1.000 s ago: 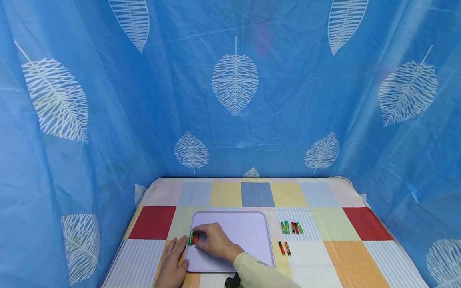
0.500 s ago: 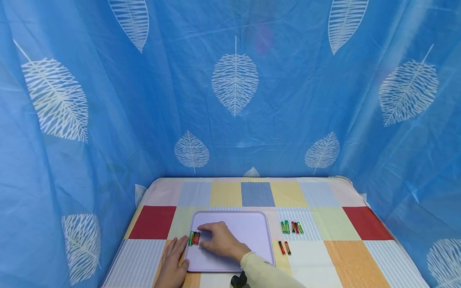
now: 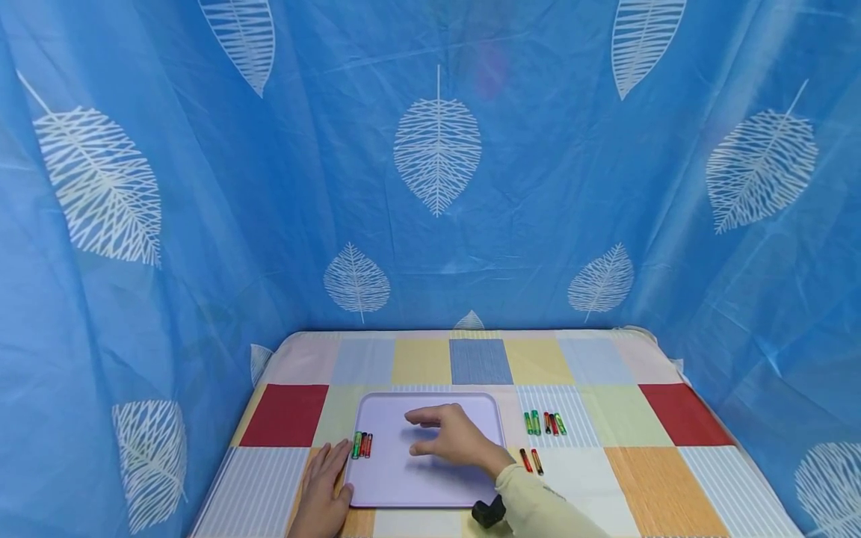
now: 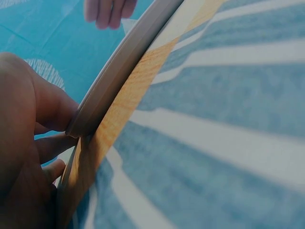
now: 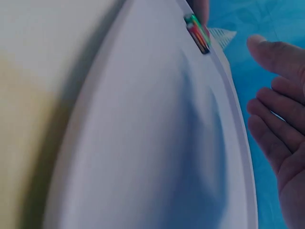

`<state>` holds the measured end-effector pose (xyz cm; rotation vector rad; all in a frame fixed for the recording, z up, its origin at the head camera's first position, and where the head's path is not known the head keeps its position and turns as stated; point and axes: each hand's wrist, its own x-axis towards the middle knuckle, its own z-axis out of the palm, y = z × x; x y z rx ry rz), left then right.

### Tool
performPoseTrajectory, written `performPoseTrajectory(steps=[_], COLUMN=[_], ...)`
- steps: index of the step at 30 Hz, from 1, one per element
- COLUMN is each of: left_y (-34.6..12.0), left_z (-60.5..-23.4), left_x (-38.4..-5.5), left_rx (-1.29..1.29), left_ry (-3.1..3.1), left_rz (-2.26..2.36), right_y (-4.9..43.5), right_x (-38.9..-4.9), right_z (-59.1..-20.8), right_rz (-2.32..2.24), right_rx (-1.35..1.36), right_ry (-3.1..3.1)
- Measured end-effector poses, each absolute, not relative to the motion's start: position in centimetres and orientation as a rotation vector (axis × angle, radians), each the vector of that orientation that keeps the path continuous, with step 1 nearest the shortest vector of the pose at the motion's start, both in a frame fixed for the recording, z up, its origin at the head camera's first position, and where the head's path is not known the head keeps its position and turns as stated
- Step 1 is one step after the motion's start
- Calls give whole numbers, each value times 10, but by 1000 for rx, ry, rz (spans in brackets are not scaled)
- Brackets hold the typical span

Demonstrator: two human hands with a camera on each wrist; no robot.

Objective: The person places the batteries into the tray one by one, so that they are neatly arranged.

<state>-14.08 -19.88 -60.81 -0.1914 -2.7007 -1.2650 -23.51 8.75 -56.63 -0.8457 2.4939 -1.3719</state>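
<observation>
A pale lilac tray (image 3: 430, 478) lies on the table. Inside its left edge, one green battery (image 3: 356, 445) and two red batteries (image 3: 365, 445) stand side by side in a row. My left hand (image 3: 323, 489) rests by the tray's left side with fingers stretched out; in the left wrist view its thumb (image 4: 56, 106) touches the tray's edge (image 4: 112, 71). Over the middle of the tray hovers my right hand (image 3: 460, 442), fingers extended, thumb apart, holding nothing. The right wrist view shows that hand (image 5: 283, 107) above the tray, away from the batteries (image 5: 198, 33).
Right of the tray lie two green batteries (image 3: 532, 423) and another group of red and green batteries (image 3: 554, 424). Nearer are two red-and-black batteries (image 3: 526, 461). A patchwork cloth (image 3: 646, 486) covers the table. Blue leaf-patterned curtains (image 3: 525, 179) enclose it.
My right hand has let go of the batteries at the tray's left edge, then lifted and moved right over the tray's middle. The left hand has stayed in place.
</observation>
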Motion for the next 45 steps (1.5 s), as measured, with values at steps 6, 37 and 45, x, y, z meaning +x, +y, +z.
performPoseTrajectory(steps=[6, 37, 45], left_y=[-198, -199, -199], left_z=[-609, -610, -609], left_x=[-141, -142, -141], left_rx=[-193, -187, -218], left_ry=[-2712, -2723, -2691], left_rz=[-1261, -1269, -1231], right_y=[116, 268, 290], right_x=[-233, -196, -188], right_z=[-562, -564, -569], right_rz=[-1383, -1348, -1280], right_rx=[-837, -719, -643], right_ry=[2492, 2538, 2619])
